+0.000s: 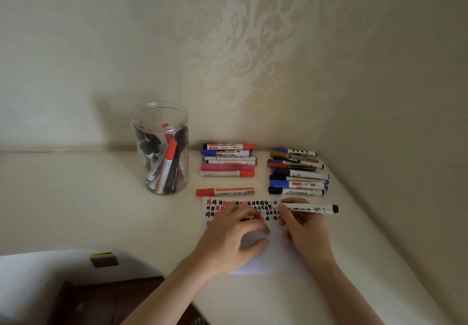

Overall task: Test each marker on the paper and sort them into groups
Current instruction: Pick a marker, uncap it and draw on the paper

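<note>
Right hand (302, 225) pinches the black-ended marker (307, 208), tip on the paper's (268, 261) top edge beside the scribble rows — keep strokes short and light while the empty left hand (235, 233) pins the sheet flat.

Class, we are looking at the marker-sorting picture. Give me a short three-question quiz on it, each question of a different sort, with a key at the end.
1. True or false: the right hand holds a marker with its tip on the paper.
2. Multiple choice: where are the markers that stand upright? A) in the clear jar B) in the left pile C) in the right pile
3. Fill in: a single red-capped marker lies alone between the left pile and the ____.

Key: 1 true; 2 A; 3 paper. The left hand rests flat on the paper, holding it down.
</note>
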The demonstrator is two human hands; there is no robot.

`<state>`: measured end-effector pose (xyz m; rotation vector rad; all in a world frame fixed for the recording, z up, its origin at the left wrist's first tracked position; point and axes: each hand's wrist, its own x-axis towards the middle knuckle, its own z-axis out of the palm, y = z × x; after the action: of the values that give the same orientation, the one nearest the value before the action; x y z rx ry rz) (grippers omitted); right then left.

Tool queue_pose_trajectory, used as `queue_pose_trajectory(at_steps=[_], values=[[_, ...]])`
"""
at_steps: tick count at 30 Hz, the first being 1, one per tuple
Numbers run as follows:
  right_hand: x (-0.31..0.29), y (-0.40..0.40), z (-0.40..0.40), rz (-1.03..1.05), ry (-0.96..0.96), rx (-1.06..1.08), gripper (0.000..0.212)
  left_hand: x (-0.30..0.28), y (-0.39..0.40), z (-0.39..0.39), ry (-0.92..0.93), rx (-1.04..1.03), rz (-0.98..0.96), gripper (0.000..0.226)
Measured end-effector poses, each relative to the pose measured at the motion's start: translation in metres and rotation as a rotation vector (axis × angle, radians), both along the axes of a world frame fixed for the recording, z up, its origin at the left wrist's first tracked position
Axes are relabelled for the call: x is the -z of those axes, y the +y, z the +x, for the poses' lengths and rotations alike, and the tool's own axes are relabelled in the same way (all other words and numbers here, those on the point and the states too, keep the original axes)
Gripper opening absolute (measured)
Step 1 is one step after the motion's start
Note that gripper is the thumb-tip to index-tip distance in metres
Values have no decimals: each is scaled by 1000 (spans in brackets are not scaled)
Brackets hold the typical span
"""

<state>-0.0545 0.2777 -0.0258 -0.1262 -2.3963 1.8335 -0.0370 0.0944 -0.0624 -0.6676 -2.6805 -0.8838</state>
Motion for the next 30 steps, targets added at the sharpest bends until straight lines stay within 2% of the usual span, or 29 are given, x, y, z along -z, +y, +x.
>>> queue_pose_trajectory(at_steps=[6,11,14,19,30], values=[[8,1,2,129,10,34,27,-2,1,2,-26,16,-132,41],[14,0,1,260,38,25,14,-3,-7,4,10,56,-263,39],[15,1,1,268,77,7,8,-3,-9,7,6,68,-292,39],[14,1,2,254,82,-18,14,-10,-15,6,-66,104,-329,43],[16,1,3,312,80,-13,9,-9,-21,9,-82,114,-398,45]])
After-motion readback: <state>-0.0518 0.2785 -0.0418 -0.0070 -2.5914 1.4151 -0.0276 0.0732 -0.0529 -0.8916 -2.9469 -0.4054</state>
